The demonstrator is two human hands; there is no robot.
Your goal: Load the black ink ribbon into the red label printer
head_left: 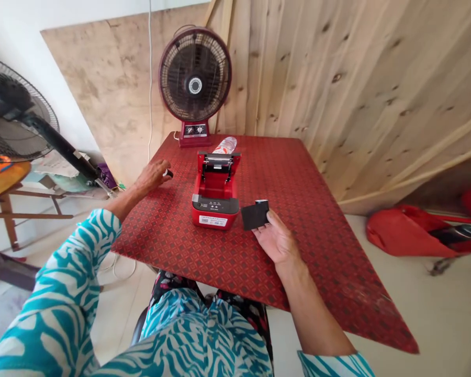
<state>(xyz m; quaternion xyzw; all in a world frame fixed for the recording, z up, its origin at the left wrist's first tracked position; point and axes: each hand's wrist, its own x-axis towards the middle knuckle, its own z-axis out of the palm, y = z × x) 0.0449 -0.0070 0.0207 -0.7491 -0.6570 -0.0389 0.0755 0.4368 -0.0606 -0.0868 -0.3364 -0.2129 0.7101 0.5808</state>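
Note:
A red and black label printer (215, 205) stands on the table with its lid tipped up and its inside exposed. To its right, my right hand (278, 238) grips a flat black rectangular piece (253, 215) between thumb and fingers, close to the printer's front corner. A small light patch shows on the piece's upper edge. Left of the printer, my left hand (154, 175) is closed around a small black and white object (167, 173) near the table's left edge. Most of that object is covered by the fingers, and its kind is unclear.
The table (298, 178) has a red patterned cover. Behind the printer lies a clear plastic bottle (226, 145), with a dark red fan (195, 84) at the back edge. A black standing fan (43, 125) is at the left. A red bag (400, 230) rests on the floor at right.

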